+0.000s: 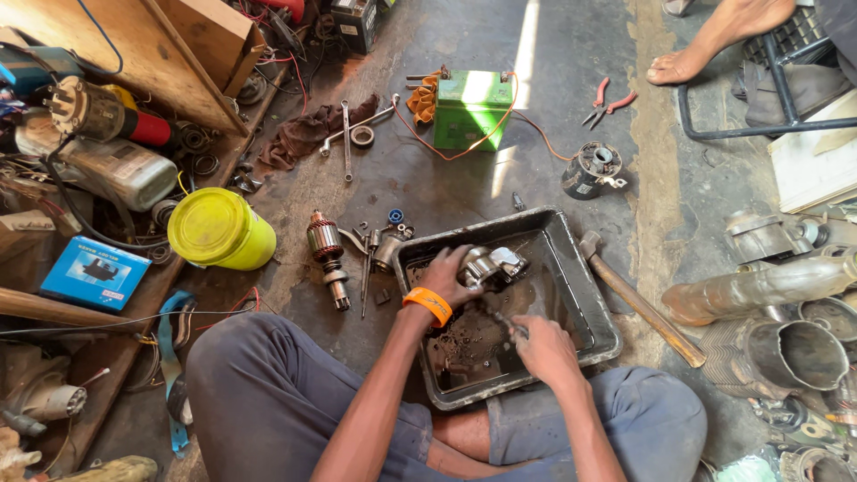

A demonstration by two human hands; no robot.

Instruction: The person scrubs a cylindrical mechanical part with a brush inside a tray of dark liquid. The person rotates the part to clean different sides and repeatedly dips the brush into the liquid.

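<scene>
Left hand (449, 278): fingers curled tight around a grey cast-metal housing (494, 265), gripping it from its left side; an orange wristband (427, 304) sits on the wrist.
Right hand (542, 346): closed on a thin dark tool (505, 322), a brush or pick, I cannot tell which; its tip points up toward the housing.
Metal housing: lumpy, dull silver, with rounded bosses; held just above the upper middle of the tray, not resting on the bottom as far as I can see.
Tray (586, 284): shallow rectangular pan of dark dented metal with rounded corners, a film of oily brown liquid and grit across its floor; it sits on the concrete between the person's knees.
Hammer (636, 299): wooden handle, worn steel head, lying just beside the tray's right rim.
Armature (328, 255): copper-wound rotor on a steel shaft, lying on the floor left of the tray, with small bolts and a blue washer near it.
Yellow tub (219, 229): smooth plastic, on its side, well left of the tray.
Green battery (472, 108): boxy, with red wires trailing off it, farther up the floor.
Pliers (604, 102): red handles, right of the battery.
Another person's foot (705, 45): bare, top right, well apart from the tray.
</scene>
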